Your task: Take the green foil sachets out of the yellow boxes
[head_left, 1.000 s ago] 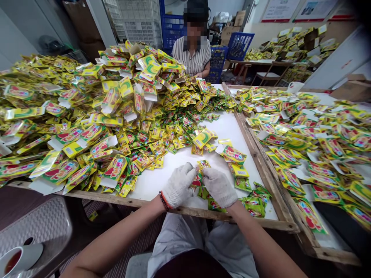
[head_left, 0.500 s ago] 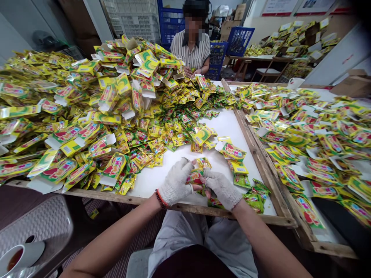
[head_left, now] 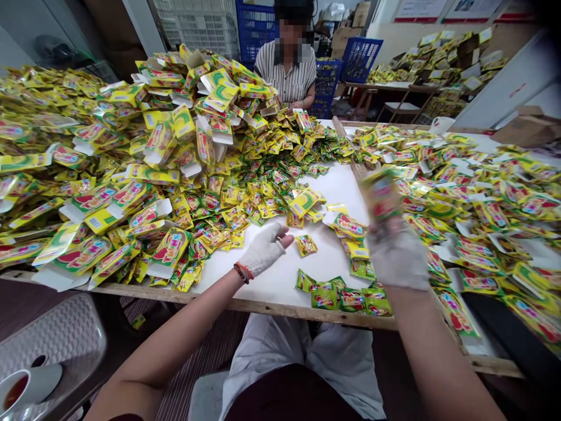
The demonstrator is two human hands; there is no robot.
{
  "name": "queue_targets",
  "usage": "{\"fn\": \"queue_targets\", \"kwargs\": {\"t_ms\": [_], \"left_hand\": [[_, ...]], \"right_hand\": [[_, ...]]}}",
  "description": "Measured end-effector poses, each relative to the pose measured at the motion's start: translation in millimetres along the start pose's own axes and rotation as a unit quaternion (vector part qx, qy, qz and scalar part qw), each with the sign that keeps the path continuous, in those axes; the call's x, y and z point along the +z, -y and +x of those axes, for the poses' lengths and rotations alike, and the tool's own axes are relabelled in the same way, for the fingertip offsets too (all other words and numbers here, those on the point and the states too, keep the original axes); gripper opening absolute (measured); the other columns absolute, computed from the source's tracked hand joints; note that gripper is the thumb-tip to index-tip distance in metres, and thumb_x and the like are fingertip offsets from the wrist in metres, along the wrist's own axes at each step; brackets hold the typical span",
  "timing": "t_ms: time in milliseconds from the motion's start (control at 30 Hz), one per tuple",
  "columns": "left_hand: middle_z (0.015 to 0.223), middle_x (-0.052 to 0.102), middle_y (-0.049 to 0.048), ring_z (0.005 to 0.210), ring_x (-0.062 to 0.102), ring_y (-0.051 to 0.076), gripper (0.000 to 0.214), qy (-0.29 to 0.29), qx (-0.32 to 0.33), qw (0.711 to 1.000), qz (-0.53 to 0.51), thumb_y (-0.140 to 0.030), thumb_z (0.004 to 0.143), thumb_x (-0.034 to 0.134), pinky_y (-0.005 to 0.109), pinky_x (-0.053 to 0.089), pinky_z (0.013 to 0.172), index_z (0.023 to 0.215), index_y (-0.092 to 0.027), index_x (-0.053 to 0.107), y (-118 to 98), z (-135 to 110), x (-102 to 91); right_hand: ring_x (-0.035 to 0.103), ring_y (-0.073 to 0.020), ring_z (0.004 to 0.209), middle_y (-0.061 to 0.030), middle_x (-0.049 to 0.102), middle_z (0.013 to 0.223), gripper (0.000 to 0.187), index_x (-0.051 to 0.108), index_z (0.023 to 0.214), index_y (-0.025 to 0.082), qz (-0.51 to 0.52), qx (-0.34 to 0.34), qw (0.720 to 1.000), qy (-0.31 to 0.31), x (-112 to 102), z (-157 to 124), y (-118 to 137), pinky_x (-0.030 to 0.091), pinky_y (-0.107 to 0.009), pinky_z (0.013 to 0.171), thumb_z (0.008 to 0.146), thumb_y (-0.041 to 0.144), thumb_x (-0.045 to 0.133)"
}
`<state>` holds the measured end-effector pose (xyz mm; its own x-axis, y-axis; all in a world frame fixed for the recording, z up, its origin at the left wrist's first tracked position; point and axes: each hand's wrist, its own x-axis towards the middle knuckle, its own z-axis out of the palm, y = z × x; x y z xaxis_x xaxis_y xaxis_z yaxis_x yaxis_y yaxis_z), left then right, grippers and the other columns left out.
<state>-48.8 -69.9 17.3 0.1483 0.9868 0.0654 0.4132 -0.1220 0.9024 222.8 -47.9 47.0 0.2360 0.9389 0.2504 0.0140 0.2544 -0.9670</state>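
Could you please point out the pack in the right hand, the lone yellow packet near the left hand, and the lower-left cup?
Held pack (head_left: 382, 195): head view, middle of its blurred face.
Lone yellow packet (head_left: 305, 245): head view, middle of its upper face.
Cup (head_left: 42, 383): head view, its white outer wall.

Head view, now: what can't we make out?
- Held pack: head view, print and contents lost to motion blur.
- Right hand: head view, motion blur; separate fingers can't be told apart.
- Co-worker's hands: head view, partly hidden by the pile; can't tell what they hold.
- Cup: head view, cut off by the left edge.
- Posters: head view, cut off by the top edge, text too small.
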Motion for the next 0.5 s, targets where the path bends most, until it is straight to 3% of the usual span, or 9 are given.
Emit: {"fn": "queue_targets", "kwargs": {"t_ms": [33,100,167,267,367,433,500], "left_hand": [[0.095,0.063,0.0066,0.082,0.058,0.017,0.033,-0.01,0.0,1.0,0.023,-0.042,0.083,0.053,0.029,0.046,0.074,0.098,-0.013,0.06,2,3,-0.9],[0.089,0.064,0.0046,0.081,0.059,0.017,0.022,0.022,0.014,0.998,0.061,-0.033,0.081,0.055,0.029,0.046,0.074,0.091,-0.015,0.063,6,5,3.3],[0.087,0.064,0.0043,0.081,0.058,0.018,0.017,0.102,0.056,0.988,0.101,-0.027,0.077,0.057,0.029,0.046,0.073,0.09,-0.017,0.064,5,-1,15.1],[0.095,0.062,0.0088,0.087,0.058,0.024,0.019,0.173,0.118,0.952,0.225,-0.024,0.069,0.063,0.033,0.046,0.076,0.086,-0.017,0.065,-1,-16,36.7],[0.097,0.061,0.0106,0.09,0.057,0.027,0.021,0.164,0.121,0.936,0.288,-0.021,0.067,0.062,0.037,0.045,0.078,0.088,-0.017,0.063,-5,-26,45.2],[0.095,0.063,0.0079,0.088,0.058,0.024,0.024,0.145,0.092,0.957,0.235,-0.018,0.069,0.06,0.035,0.046,0.079,0.092,-0.019,0.062,-2,-24,40.0],[0.09,0.065,0.0042,0.085,0.058,0.021,0.024,0.104,0.048,0.982,0.148,-0.016,0.071,0.059,0.031,0.047,0.077,0.095,-0.02,0.06,6,-16,29.6]], "right_hand": [[0.061,-0.0112,0.066,-0.003,0.066,0.088,0.032,0.062,0.096,0.025,0.049,-0.008,0.998,-0.038,-8,7,4,0.046,-0.027,0.058,0.087,0.047,0.04],[0.063,-0.0126,0.071,-0.0042,0.066,0.098,0.029,0.06,0.097,0.027,0.123,0.014,0.99,-0.07,-12,13,8,0.049,-0.029,0.06,0.084,0.047,0.043],[0.062,-0.0124,0.061,-0.0027,0.066,0.091,0.026,0.059,0.096,0.025,0.082,0.058,0.995,-0.026,0,7,2,0.047,-0.028,0.053,0.08,0.044,0.051],[0.058,-0.0124,0.054,-0.0028,0.066,0.082,0.024,0.064,0.092,0.02,-0.085,0.091,0.985,0.12,35,-9,-23,0.042,-0.025,0.046,0.077,0.037,0.057],[0.062,-0.0188,0.074,-0.006,0.067,0.086,0.019,0.068,0.086,0.019,-0.202,0.028,0.963,0.178,63,-17,-53,0.05,-0.032,0.066,0.072,0.029,0.061],[0.06,-0.0234,0.095,-0.0082,0.067,0.098,0.023,0.069,0.091,0.02,-0.259,-0.038,0.949,0.177,72,-16,-68,0.047,-0.036,0.085,0.071,0.027,0.062],[0.058,-0.024,0.1,-0.009,0.067,0.102,0.025,0.068,0.097,0.02,-0.277,-0.069,0.945,0.162,73,-15,-75,0.046,-0.038,0.089,0.078,0.03,0.057]]}}
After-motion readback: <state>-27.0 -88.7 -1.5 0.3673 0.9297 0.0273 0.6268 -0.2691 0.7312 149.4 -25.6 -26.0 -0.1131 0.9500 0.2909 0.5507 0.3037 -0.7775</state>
